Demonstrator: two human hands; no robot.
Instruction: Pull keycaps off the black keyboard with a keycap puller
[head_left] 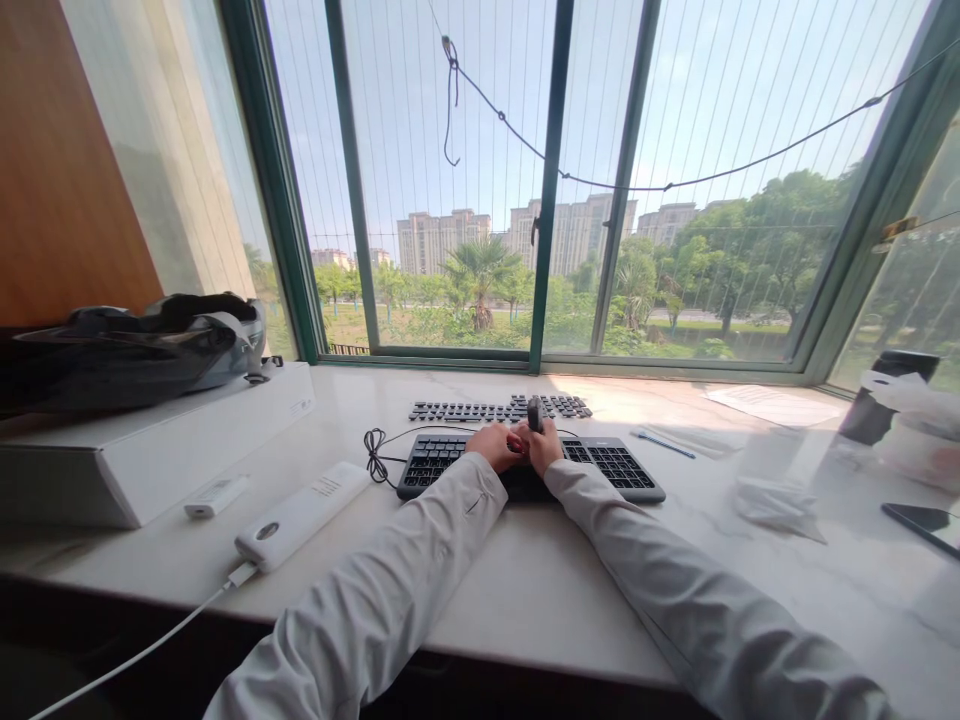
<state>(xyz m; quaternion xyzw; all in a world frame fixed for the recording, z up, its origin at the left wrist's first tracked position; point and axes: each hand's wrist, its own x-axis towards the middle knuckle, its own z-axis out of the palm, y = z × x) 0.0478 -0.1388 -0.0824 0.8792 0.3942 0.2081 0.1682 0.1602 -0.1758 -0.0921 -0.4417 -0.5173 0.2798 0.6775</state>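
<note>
1. Keyboard [600, 465], dark and wired, lies flat on a pale marble window counter [525, 590], with both of the person's hands gathered over its middle keys.

2. Right hand [546, 447] is closed around a small grey tool [534, 412] that stands upright above the keys; its tip is hidden behind the fingers, so what it touches cannot be told.

3. Left hand [495, 446] rests beside it, fingers curled onto the key rows and touching the right hand; whether it pinches a key or merely steadies the board cannot be told from this distance.

4. Loose keycaps [499, 409] sit in neat rows just behind the keyboard, near the window frame [551, 180].

5. Risk, as judged: those small caps lie unsecured, and a sweep of either white sleeve [390, 580] could scatter them along the counter or off its edge.

6. Risk, as judged: the tool held upright over the board could slip sideways under pressure and scratch or lever up a neighbouring key.

7. Coiled cable [375, 452] at the board's left end lies near a white power bank [304, 515]; a snag there could drag the keyboard askew.

8. Elsewhere: a grey bag [142, 345] on a white box [150, 440] to the left, a pen [664, 444], crumpled tissue [776, 500] and a phone [926, 522] to the right.
</note>
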